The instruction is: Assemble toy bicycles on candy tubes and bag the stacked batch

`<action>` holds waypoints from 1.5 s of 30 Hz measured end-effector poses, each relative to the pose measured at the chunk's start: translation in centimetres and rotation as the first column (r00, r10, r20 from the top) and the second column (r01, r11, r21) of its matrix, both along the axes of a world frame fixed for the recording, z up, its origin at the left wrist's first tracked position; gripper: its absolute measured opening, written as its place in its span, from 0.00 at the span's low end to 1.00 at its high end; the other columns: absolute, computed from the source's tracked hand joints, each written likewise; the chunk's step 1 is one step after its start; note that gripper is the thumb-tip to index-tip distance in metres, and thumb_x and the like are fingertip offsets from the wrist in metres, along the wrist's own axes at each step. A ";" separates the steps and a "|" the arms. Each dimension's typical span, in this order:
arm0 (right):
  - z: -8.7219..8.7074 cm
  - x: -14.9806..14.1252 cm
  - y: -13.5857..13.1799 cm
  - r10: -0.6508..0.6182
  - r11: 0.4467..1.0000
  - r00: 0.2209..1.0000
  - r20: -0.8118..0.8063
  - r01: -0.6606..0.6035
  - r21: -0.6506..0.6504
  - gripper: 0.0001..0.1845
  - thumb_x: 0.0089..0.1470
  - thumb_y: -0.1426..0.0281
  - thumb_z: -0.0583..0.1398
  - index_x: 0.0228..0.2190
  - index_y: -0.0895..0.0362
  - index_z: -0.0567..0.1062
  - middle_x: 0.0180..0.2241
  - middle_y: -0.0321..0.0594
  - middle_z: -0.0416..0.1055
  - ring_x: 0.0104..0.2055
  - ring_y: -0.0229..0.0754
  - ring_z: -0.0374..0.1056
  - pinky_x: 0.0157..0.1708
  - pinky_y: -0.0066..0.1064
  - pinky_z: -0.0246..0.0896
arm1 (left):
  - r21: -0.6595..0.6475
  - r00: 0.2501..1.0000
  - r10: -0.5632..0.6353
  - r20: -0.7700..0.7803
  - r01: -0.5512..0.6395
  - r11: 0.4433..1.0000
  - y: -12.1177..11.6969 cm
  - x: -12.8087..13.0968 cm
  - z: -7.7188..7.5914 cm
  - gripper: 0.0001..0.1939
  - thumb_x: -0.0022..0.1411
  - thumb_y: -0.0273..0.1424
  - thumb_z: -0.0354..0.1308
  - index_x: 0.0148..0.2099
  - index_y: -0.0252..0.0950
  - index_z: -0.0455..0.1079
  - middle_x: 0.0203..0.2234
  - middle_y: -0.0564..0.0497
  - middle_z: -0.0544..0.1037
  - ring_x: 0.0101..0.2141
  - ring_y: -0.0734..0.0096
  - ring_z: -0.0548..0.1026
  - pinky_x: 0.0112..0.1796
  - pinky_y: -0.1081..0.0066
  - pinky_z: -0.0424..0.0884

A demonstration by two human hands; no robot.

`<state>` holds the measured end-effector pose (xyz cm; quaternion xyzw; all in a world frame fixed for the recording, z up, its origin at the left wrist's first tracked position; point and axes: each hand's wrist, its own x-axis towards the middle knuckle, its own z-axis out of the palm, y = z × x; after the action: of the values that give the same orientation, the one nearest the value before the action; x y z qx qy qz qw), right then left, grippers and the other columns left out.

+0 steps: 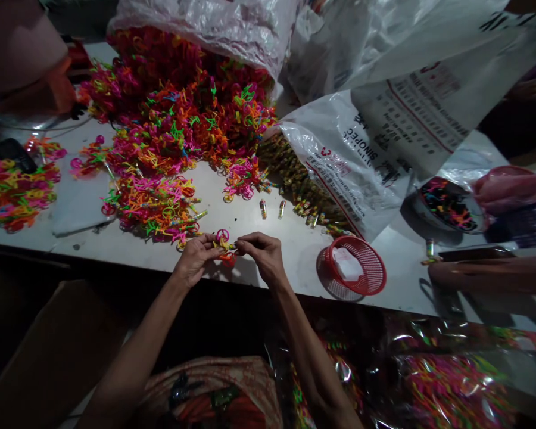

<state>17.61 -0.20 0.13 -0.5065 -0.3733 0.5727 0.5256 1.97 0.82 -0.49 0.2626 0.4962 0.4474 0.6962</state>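
Observation:
My left hand (197, 257) and my right hand (263, 256) meet just above the near edge of a white table (250, 220). Between their fingertips they pinch a small bright plastic toy piece (226, 244), pink, yellow and orange. A big heap of the same neon plastic pieces (174, 119) spills from a clear bag (214, 24) at the back. A smaller bunch (158, 205) lies just left of my hands. Two small wrapped tubes (271, 208) lie loose beyond my right hand.
A printed white sack (366, 149) spills several small tubes (299, 185). A red mesh basket (361, 268) stands right of my hands. Another person's forearm (491, 275) rests at the right, by a bowl (449, 205). More pieces (15, 190) lie far left; a filled bag (451, 387) sits below.

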 end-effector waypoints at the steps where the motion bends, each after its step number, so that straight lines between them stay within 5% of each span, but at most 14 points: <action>1: 0.0 0.0 0.1 0.008 1.000 0.999 -0.036 -0.009 -0.011 0.12 0.36 0.63 0.71 0.22 0.57 0.79 0.20 0.35 0.75 0.22 0.38 0.71 0.28 0.31 0.69 | -0.014 0.999 -0.010 0.044 0.011 1.000 0.0 -0.2 0.1 0.20 0.31 0.27 0.72 0.30 0.32 0.70 0.23 0.52 0.79 0.26 0.74 0.76 0.32 0.72 0.73; 9: -0.1 0.2 0.7 0.096 0.990 0.981 -0.170 -0.113 -0.089 0.15 0.31 0.61 0.73 0.21 0.57 0.79 0.18 0.34 0.73 0.20 0.35 0.68 0.25 0.30 0.67 | 0.001 0.995 -0.065 0.082 0.065 0.998 0.1 -0.5 0.9 0.21 0.30 0.27 0.73 0.31 0.33 0.72 0.24 0.52 0.79 0.26 0.73 0.77 0.32 0.72 0.74; 15: 0.6 0.1 -0.4 0.055 0.998 0.998 0.019 -0.055 -0.016 0.11 0.37 0.63 0.71 0.22 0.56 0.79 0.20 0.35 0.75 0.22 0.37 0.70 0.27 0.30 0.68 | 0.091 0.996 -0.014 -0.091 0.022 0.996 -0.3 -0.4 1.0 0.18 0.31 0.27 0.72 0.28 0.32 0.72 0.22 0.53 0.78 0.25 0.75 0.75 0.30 0.74 0.73; 21: 0.1 -0.9 -1.0 0.069 0.998 0.994 0.088 -0.070 0.007 0.11 0.39 0.61 0.69 0.22 0.56 0.78 0.20 0.36 0.75 0.23 0.38 0.70 0.26 0.30 0.69 | 0.036 0.988 -0.070 -0.138 0.075 0.997 -0.2 -0.5 0.2 0.18 0.30 0.29 0.71 0.28 0.32 0.73 0.21 0.52 0.78 0.23 0.74 0.74 0.28 0.74 0.72; 26: -0.9 -0.2 1.5 0.098 0.988 0.970 0.220 -0.122 0.097 0.18 0.46 0.56 0.65 0.36 0.55 0.79 0.31 0.38 0.76 0.26 0.38 0.71 0.28 0.30 0.67 | 0.272 0.897 0.120 -0.426 0.001 0.962 0.8 -3.2 2.1 0.16 0.38 0.34 0.68 0.32 0.35 0.72 0.24 0.52 0.77 0.27 0.70 0.75 0.32 0.70 0.72; 27: -1.0 0.5 2.5 0.052 0.987 0.944 0.325 -0.098 0.126 0.20 0.48 0.57 0.63 0.41 0.55 0.77 0.35 0.40 0.76 0.27 0.38 0.71 0.28 0.30 0.66 | 0.371 0.820 0.225 -0.526 -0.017 0.928 1.3 -4.2 3.0 0.15 0.42 0.35 0.67 0.34 0.35 0.73 0.25 0.52 0.77 0.29 0.69 0.75 0.35 0.67 0.72; 29: -1.0 2.4 4.8 -0.090 0.986 0.783 0.615 -0.017 0.166 0.20 0.52 0.59 0.61 0.45 0.56 0.75 0.43 0.43 0.73 0.31 0.39 0.70 0.31 0.31 0.63 | 0.572 0.541 0.483 -0.689 -0.005 0.820 2.7 -6.1 5.0 0.13 0.49 0.35 0.63 0.38 0.37 0.73 0.31 0.49 0.77 0.35 0.64 0.75 0.43 0.60 0.71; 31: -1.1 4.1 6.9 -0.111 0.993 0.478 0.871 0.022 0.114 0.16 0.55 0.64 0.60 0.44 0.57 0.74 0.45 0.46 0.70 0.36 0.42 0.69 0.34 0.32 0.60 | 0.679 0.212 0.652 -0.728 0.091 0.729 4.6 -6.6 6.5 0.13 0.53 0.32 0.61 0.43 0.37 0.73 0.42 0.44 0.75 0.47 0.54 0.71 0.52 0.51 0.63; 33: -1.3 4.9 8.3 -0.010 1.000 0.208 0.978 0.019 0.006 0.13 0.56 0.66 0.58 0.43 0.58 0.74 0.46 0.47 0.69 0.39 0.44 0.68 0.33 0.31 0.56 | 0.662 0.064 0.668 -0.742 0.233 0.713 6.8 -5.2 6.7 0.15 0.55 0.29 0.58 0.46 0.36 0.72 0.49 0.40 0.72 0.54 0.48 0.66 0.56 0.46 0.55; 35: -1.7 4.7 8.8 0.064 0.998 0.066 0.996 0.020 -0.065 0.11 0.60 0.68 0.54 0.41 0.58 0.73 0.45 0.47 0.68 0.39 0.44 0.67 0.31 0.30 0.51 | 0.543 0.126 0.546 -0.828 0.420 0.727 9.3 -2.1 5.6 0.13 0.57 0.25 0.54 0.45 0.36 0.72 0.47 0.40 0.74 0.53 0.50 0.68 0.56 0.47 0.56; 37: -2.4 4.0 8.4 0.033 0.998 0.017 0.999 0.048 -0.034 0.13 0.64 0.69 0.49 0.39 0.59 0.73 0.42 0.47 0.69 0.38 0.42 0.66 0.29 0.31 0.47 | 0.373 0.154 0.348 -0.925 0.553 0.745 11.6 1.6 3.6 0.15 0.59 0.23 0.48 0.44 0.35 0.73 0.45 0.40 0.75 0.52 0.51 0.69 0.55 0.48 0.57; 40: -3.8 3.4 7.1 -0.104 0.991 0.018 0.994 0.086 0.102 0.15 0.64 0.70 0.47 0.36 0.60 0.72 0.39 0.46 0.69 0.36 0.41 0.64 0.29 0.31 0.44 | 0.249 0.173 0.180 -0.968 0.604 0.757 14.0 5.7 0.6 0.22 0.59 0.21 0.46 0.55 0.32 0.67 0.57 0.37 0.68 0.59 0.50 0.62 0.57 0.49 0.55; 45: -5.6 3.8 6.0 -0.274 0.959 0.087 0.958 0.095 0.266 0.14 0.62 0.68 0.50 0.33 0.60 0.73 0.36 0.44 0.70 0.32 0.39 0.63 0.30 0.30 0.45 | 0.286 0.231 0.177 -0.957 0.639 0.714 14.4 6.9 -1.3 0.21 0.58 0.20 0.49 0.53 0.33 0.69 0.61 0.39 0.64 0.62 0.53 0.59 0.59 0.53 0.55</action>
<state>21.44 5.77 -5.43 -0.7635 -0.5978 -0.0071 0.2441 8.92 15.20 -1.79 0.7718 0.5713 0.2143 0.1788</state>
